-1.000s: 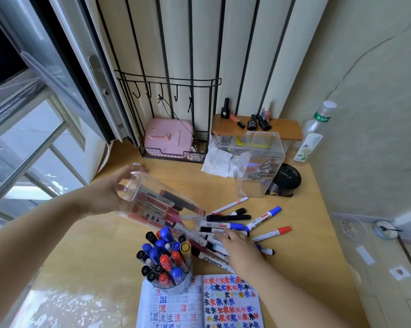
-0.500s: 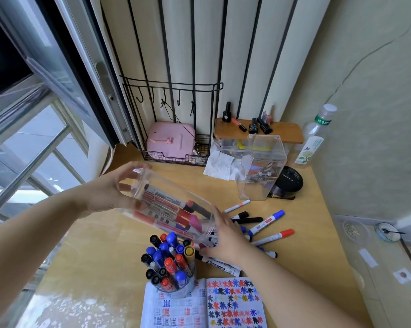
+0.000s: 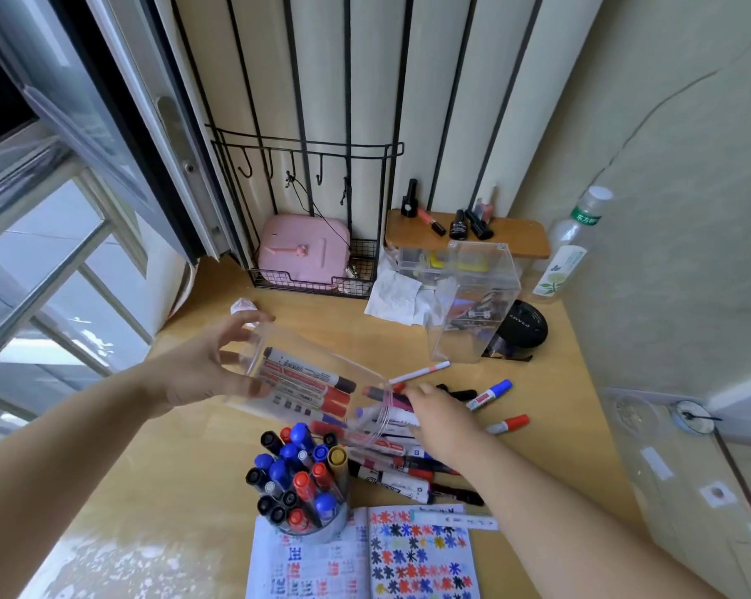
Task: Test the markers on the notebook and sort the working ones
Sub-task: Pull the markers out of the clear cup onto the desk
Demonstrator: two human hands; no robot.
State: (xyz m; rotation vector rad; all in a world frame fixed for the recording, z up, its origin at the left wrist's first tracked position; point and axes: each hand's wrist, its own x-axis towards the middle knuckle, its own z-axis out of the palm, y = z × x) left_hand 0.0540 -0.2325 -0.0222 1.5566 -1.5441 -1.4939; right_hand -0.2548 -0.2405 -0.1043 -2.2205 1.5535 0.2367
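Clear cup point(image 3: 308, 373): transparent plastic, tipped on its side above the wooden desk point(image 3: 183, 447), mouth toward the right and slightly down. Several markers lie inside it along its length, with red, black and blue caps toward the mouth.
Left hand point(image 3: 205, 369): grips the base end of the clear cup, fingers spread and curled round the bottom rim, thumb on the near side.
Right hand point(image 3: 440, 415): at the mouth of the clear cup, knuckles up, fingers curled down among the markers there. Whether it pinches one cannot be told; the fingertips are hidden.
Loose markers point(image 3: 404, 469): a heap lies flat on the desk just below and right of the cup mouth, partly under the right hand.
Outlying markers: a blue-capped marker point(image 3: 492, 393) and a red-capped marker point(image 3: 509, 424) lie apart to the right; a thin white pen point(image 3: 421, 373) lies behind the hand.
Marker holder point(image 3: 317, 518): upright round container at the near edge, packed with markers standing cap-up in blue, red, black and one yellow.
Notebook point(image 3: 421, 555): open, flat at the near edge, touching the marker holder; the right page is covered with coloured star-like test marks, the left page with red and blue scribbles.
Acrylic box point(image 3: 473, 304): clear, upright, behind the loose markers.
Black round case point(image 3: 527, 326): just right of the acrylic box.
Wire rack point(image 3: 308, 209): black, against the wall, with a pink device point(image 3: 302, 248) in its basket.
Water bottle point(image 3: 572, 244): stands in the right corner.
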